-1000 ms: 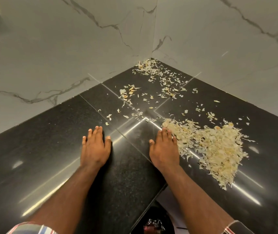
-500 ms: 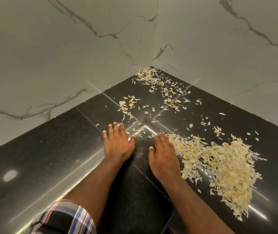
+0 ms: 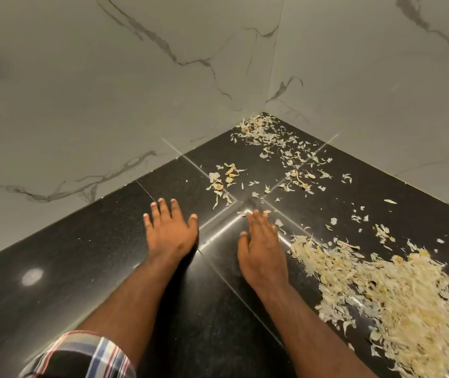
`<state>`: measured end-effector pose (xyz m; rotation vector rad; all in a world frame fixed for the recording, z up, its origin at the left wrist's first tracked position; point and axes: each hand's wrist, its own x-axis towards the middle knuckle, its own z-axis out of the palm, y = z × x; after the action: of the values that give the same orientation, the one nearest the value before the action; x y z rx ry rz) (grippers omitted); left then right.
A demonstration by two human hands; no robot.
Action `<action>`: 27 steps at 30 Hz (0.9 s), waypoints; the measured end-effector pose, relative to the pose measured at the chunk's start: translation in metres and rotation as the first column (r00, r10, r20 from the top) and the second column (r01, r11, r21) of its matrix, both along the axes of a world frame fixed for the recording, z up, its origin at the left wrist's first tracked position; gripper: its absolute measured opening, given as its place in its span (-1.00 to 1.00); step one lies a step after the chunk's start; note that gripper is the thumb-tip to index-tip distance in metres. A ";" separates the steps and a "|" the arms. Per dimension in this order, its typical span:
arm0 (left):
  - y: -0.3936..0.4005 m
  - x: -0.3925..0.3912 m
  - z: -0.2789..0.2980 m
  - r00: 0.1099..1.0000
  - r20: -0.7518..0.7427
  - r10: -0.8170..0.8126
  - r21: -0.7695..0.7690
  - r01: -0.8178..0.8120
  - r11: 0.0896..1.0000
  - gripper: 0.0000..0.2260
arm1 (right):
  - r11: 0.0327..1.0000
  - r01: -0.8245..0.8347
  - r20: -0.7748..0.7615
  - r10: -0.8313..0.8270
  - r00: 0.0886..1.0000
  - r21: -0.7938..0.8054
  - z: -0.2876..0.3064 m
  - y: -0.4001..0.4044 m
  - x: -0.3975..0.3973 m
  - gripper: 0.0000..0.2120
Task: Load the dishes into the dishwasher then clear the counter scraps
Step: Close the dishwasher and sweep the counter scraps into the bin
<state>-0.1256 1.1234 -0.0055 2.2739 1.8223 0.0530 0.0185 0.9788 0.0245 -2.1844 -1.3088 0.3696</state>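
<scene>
A black counter [image 3: 76, 268] is set against marble walls [image 3: 108, 105]. Both hands, left [image 3: 170, 234] and right [image 3: 262, 253], are laid flat, fingers straight, nothing held; scraps [image 3: 387, 293] are heaped just right of them.

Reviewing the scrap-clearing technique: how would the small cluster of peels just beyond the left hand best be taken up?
The small cluster of peels is thin, flat flakes spread loosely on the black counter, so no single piece offers a grip. Probably best to come from its far side by the wall, lay the open left hand flat behind it and rake it toward the big pile, then scoop everything together.
</scene>
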 end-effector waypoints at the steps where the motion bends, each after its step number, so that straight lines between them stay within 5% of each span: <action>1: -0.001 0.012 -0.003 0.999 -0.013 -0.040 0.017 0.040 0.999 -0.30 | 1.000 0.004 0.003 -0.004 1.000 -0.008 -0.001 0.003 0.001 -0.50; 4: -0.027 0.055 -0.007 0.957 -0.018 -0.289 0.066 0.290 0.955 -0.34 | 0.999 0.025 -0.005 -0.025 1.000 -0.021 -0.003 0.013 0.007 -0.50; 8: -0.053 0.075 -0.002 0.783 0.042 -0.620 0.009 0.620 0.784 -0.39 | 0.997 0.071 -0.060 -0.070 0.996 0.016 0.000 0.026 0.012 -0.51; 11: -0.015 0.054 0.002 0.893 0.194 -0.407 0.111 0.392 0.913 -0.47 | 0.998 0.056 -0.029 -0.056 0.998 0.010 -0.004 0.032 0.008 -0.51; 13: 0.020 0.036 0.001 0.960 0.165 -0.225 0.120 0.206 0.971 -0.43 | 1.000 0.022 0.004 -0.022 1.000 0.002 -0.008 0.034 0.002 -0.52; 16: 0.063 0.030 0.003 0.984 0.107 -0.140 0.017 0.139 0.990 -0.36 | 0.998 -0.057 0.064 0.059 0.996 -0.031 -0.013 0.033 -0.008 -0.52; 21: 0.074 0.079 -0.001 0.949 0.083 -0.304 -0.002 0.305 0.952 -0.35 | 1.000 -0.015 0.040 0.015 0.999 -0.007 -0.018 0.031 -0.004 -0.51; 27: -0.014 0.128 -0.010 0.783 -0.050 -0.620 0.045 0.622 0.782 -0.39 | 0.986 0.167 -0.017 -0.167 0.986 0.018 -0.007 0.034 0.039 -0.53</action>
<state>0.0020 1.1094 -0.0153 2.8107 0.9952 -0.0431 0.0576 1.0126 0.0172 -2.2509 -1.1060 0.3064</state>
